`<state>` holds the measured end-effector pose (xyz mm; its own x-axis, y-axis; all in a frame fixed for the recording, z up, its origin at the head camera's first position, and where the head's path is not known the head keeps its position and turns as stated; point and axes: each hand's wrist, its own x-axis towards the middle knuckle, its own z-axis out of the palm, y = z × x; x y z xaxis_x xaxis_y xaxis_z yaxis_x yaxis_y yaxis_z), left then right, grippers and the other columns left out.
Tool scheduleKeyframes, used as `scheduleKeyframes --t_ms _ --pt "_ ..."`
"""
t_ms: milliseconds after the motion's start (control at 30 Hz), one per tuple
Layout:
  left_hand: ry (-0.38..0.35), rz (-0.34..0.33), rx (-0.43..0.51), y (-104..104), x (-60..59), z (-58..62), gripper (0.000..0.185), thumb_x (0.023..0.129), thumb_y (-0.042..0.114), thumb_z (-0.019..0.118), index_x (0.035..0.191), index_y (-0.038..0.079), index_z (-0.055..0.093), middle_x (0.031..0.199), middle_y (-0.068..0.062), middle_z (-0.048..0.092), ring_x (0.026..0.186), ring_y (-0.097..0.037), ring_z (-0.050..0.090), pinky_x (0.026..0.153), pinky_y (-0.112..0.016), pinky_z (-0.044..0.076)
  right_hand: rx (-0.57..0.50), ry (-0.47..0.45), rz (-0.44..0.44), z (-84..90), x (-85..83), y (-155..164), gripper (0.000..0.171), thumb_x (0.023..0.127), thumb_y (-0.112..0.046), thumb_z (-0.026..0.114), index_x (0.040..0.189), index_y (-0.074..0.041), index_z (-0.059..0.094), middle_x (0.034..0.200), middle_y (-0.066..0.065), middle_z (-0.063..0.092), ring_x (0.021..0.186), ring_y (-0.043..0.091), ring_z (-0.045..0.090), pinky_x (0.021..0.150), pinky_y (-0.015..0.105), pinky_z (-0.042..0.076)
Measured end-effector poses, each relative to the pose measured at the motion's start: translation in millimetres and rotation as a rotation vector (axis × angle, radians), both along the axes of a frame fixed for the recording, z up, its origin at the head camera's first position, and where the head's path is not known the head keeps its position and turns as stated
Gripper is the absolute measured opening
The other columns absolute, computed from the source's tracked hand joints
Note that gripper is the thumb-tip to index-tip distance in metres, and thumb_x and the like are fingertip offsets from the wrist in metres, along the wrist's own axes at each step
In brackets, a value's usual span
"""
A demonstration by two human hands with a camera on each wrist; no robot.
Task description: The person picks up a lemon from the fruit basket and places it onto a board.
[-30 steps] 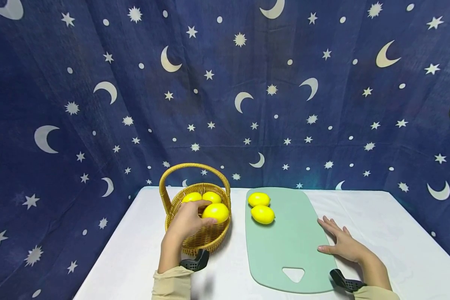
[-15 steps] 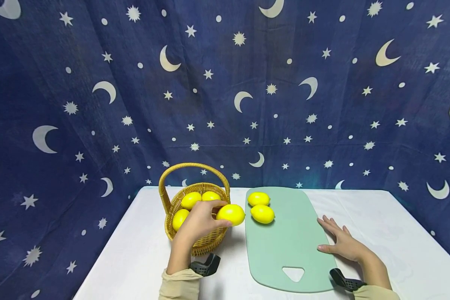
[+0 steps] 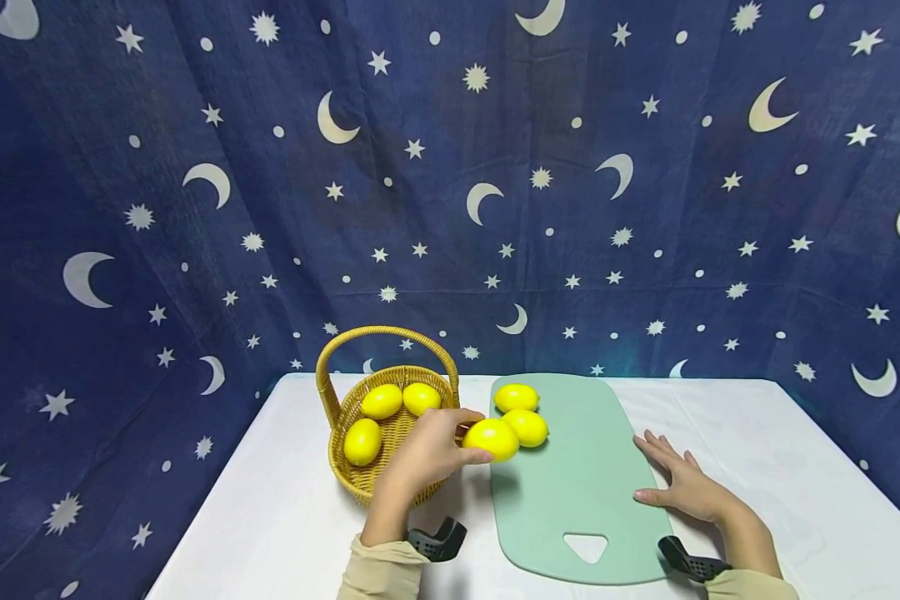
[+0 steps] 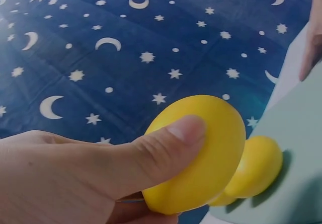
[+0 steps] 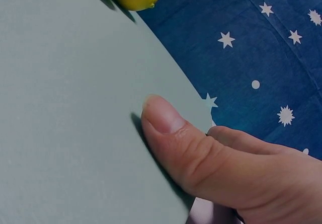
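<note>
Between thumb and fingers my left hand [image 3: 429,447] grips a yellow lemon [image 3: 492,440], held in the air over the left edge of a pale green cutting board [image 3: 570,492]. In the left wrist view the thumb presses the near side of that lemon [image 4: 216,148], and the fingers behind it are mostly hidden. Two more lemons, a far one [image 3: 516,397] and a nearer one [image 3: 526,428], lie close together on the board's far left part. My right hand [image 3: 686,490] rests at the board's right edge, fingers spread, thumb over the board [image 5: 75,108], holding nothing.
A wicker basket [image 3: 390,331] with a tall arched handle stands left of the board, holding three lemons [image 3: 363,442]. Part of its rim is hidden behind my left hand. A white cloth [image 3: 262,500] covers the table, and a dark blue star-and-moon curtain [image 3: 450,208] hangs behind.
My left hand has carried the lemon out from over the basket, rightward to the board's left edge. The basket's front-left lemon has come into view. The right hand stays in place.
</note>
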<state>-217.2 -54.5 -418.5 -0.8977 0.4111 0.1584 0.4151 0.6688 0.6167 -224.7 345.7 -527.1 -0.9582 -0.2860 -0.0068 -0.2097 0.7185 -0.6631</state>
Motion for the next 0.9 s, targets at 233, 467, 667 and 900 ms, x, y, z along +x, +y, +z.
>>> scheduleKeyframes --t_ms 233,467,667,900 --pt "0.048 -0.041 -0.01 12 -4.5 -13.1 0.045 0.075 0.03 0.08 0.115 0.013 0.068 0.103 0.001 0.072 0.09 -0.008 0.065 0.078 -0.021 0.052 0.002 0.003 0.0 -0.5 -1.0 0 0.096 0.07 -0.038 0.079 0.143 0.005 0.033 0.15 0.036 0.014 0.138 0.056 0.004 0.108 0.068 -0.01" --pt "0.086 -0.042 -0.062 23 -8.8 -28.5 0.042 0.074 0.032 0.08 0.111 0.015 0.07 0.097 0.004 0.071 0.082 -0.004 0.061 0.074 -0.02 0.05 0.001 -0.002 -0.002 -1.5 -2.5 1 0.098 0.069 -0.04 0.079 0.143 0.006 0.032 0.151 0.036 0.013 0.138 0.056 0.002 0.108 0.067 -0.012" --pt "0.106 -0.014 -0.091 33 -11.6 -41.7 0.043 0.073 0.035 0.08 0.11 0.016 0.07 0.093 0.007 0.07 0.079 -0.004 0.059 0.072 -0.019 0.048 -0.005 0.002 0.0 -1.8 -2.8 1 0.098 0.07 -0.039 0.079 0.143 0.005 0.032 0.151 0.035 0.013 0.138 0.056 0.002 0.108 0.067 -0.012" --pt "0.143 0.021 -0.133 41 -11.4 -50.9 0.047 0.072 0.037 0.081 0.11 0.013 0.07 0.096 0.002 0.072 0.084 -0.008 0.062 0.074 -0.023 0.05 -0.001 -0.001 -0.001 -2.5 -3.3 1 0.098 0.07 -0.04 0.078 0.143 0.005 0.032 0.151 0.035 0.013 0.138 0.055 0.002 0.108 0.066 -0.012"
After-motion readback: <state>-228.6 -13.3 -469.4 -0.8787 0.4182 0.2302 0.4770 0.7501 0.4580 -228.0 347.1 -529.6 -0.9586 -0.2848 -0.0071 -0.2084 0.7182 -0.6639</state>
